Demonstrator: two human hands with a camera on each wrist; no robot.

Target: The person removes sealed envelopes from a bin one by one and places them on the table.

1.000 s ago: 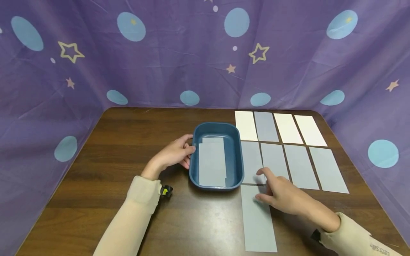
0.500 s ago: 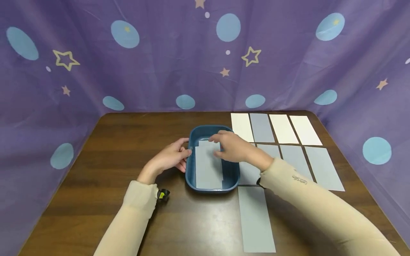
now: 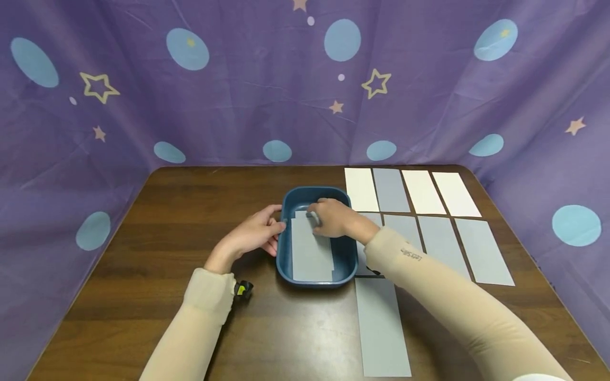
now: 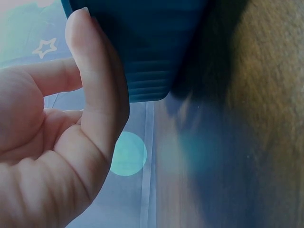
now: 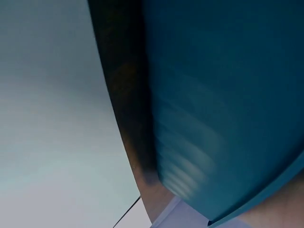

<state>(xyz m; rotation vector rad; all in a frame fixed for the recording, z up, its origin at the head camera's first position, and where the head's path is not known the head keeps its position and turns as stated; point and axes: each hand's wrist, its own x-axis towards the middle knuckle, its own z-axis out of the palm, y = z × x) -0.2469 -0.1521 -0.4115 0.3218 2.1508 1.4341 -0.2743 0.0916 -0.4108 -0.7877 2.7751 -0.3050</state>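
A dark blue tray (image 3: 351, 263) stands mid-table with grey paper strips (image 3: 310, 256) lying flat in it. My left hand (image 3: 257, 233) holds the tray's left wall, thumb at the rim and fingers curled against the side. The left wrist view shows that thumb (image 4: 99, 104) lying along the ribbed tray wall (image 4: 156, 47). My right hand (image 3: 329, 218) reaches into the tray from the right. Its curled fingers pinch the far end of the strips. The right wrist view is blurred and shows only the tray (image 5: 228, 95) and pale paper (image 5: 52, 118), no hand.
On the brown table (image 3: 190, 201), right of the tray, lie a far row of white and grey strips (image 3: 412, 190) and a nearer row of grey ones (image 3: 443, 246). One long grey strip (image 3: 381, 325) lies near the front edge. Purple star-patterned cloth (image 3: 238, 95) walls three sides.
My right hand has left the strips on the table and moved left into the tray, settling on the paper's far end. The left hand has stayed on the tray.
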